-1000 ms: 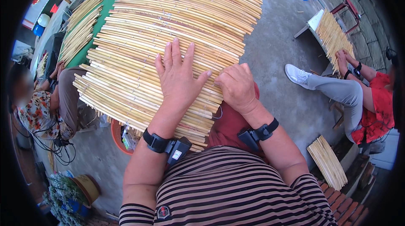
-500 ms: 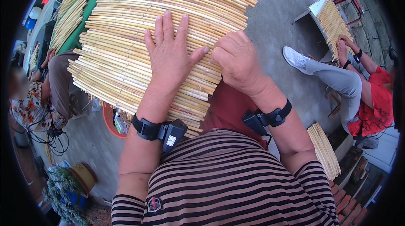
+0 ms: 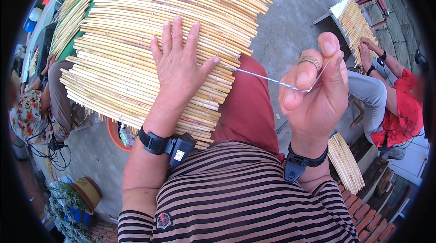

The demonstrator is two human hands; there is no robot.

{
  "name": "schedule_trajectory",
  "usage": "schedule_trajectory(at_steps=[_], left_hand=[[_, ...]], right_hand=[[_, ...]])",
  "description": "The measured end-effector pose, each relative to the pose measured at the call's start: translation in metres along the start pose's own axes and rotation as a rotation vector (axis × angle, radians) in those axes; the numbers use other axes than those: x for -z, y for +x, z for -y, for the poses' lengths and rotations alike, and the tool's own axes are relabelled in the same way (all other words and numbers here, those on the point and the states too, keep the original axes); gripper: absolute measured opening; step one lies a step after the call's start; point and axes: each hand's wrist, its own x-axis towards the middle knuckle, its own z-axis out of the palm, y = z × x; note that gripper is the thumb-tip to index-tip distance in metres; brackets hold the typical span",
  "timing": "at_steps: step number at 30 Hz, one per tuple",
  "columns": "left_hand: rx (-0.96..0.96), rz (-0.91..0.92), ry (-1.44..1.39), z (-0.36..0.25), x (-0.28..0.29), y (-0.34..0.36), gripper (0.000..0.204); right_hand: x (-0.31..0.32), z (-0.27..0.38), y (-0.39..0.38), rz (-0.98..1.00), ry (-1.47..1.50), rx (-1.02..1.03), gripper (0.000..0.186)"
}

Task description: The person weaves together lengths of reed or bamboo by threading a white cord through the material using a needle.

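Note:
A mat of pale reed stalks [image 3: 131, 61], bound by rows of thin string, spreads before me. My left hand [image 3: 177, 66] lies flat on it, fingers spread, the thumb pointing toward the mat's right edge. From near that thumb a white and bluish twisted string [image 3: 263, 77] runs taut to the right. My right hand [image 3: 318, 79] is raised off the mat's right side, palm turned up, with a ring on one finger. Its curled fingers grip the string, which bends around them and up toward the fingertips.
At the right a co-worker in red [image 3: 399, 107] handles a smaller reed mat [image 3: 359, 20]. Another person in a flowered shirt [image 3: 34, 116] sits at the left. An orange basin [image 3: 117, 136] stands below the mat; a potted plant [image 3: 68, 206] is at lower left; a reed bundle [image 3: 345, 161] lies at right.
My right hand has moved from the mat's edge out to the right and turned palm up, drawing the string taut. The mat has shifted slightly left; my left hand stays flat on it.

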Motion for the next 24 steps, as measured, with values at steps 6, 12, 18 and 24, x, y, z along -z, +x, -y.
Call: schedule_trajectory(at_steps=[6, 12, 18, 24], left_hand=[[0.032, 0.049, 0.055, -0.005, 0.000, 0.003, 0.088], [0.002, 0.033, 0.052, -0.001, 0.000, 0.000, 0.083], [0.009, -0.005, -0.020, 0.003, 0.000, 0.005, 0.076], [0.066, -0.008, 0.048, -0.011, -0.002, 0.011, 0.083]], right_hand=[[0.009, 0.040, -0.004, 0.141, 0.238, 0.099, 0.014], [0.094, 0.070, -0.047, -0.033, 0.033, 0.063, 0.017], [0.149, 0.030, -0.075, -0.299, -1.865, -0.300, 0.034], [0.075, -0.060, -0.053, -0.086, -1.419, -0.328, 0.032]])
